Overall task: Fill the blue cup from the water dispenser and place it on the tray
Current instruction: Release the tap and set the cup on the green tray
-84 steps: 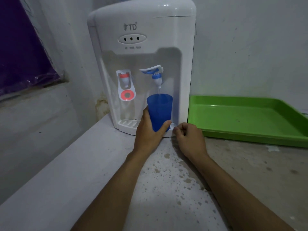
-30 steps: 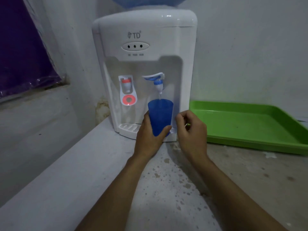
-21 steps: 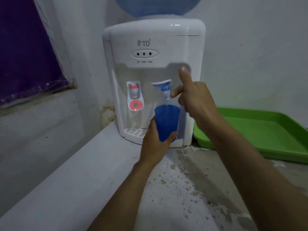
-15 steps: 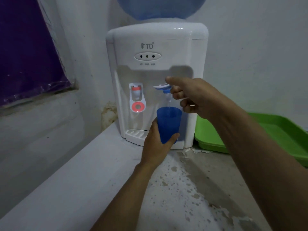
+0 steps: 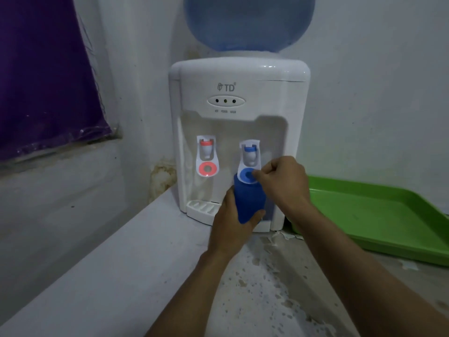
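Observation:
The blue cup stands upright under the blue tap of the white water dispenser, held around its lower half by my left hand. My right hand is curled, its thumb and forefinger pinching the right edge of the blue tap lever, which hangs down flat just above the cup's rim. No stream of water shows. The green tray lies on the counter right of the dispenser, with nothing in it.
A red tap sits left of the blue one, above the drip grid. A blue water bottle tops the dispenser. A purple sheet hangs at left. The stained counter runs toward me.
My right hand rose from the counter to the blue tap lever. The lever, raised with water running before, now hangs down. The cup stayed under the tap in my left hand.

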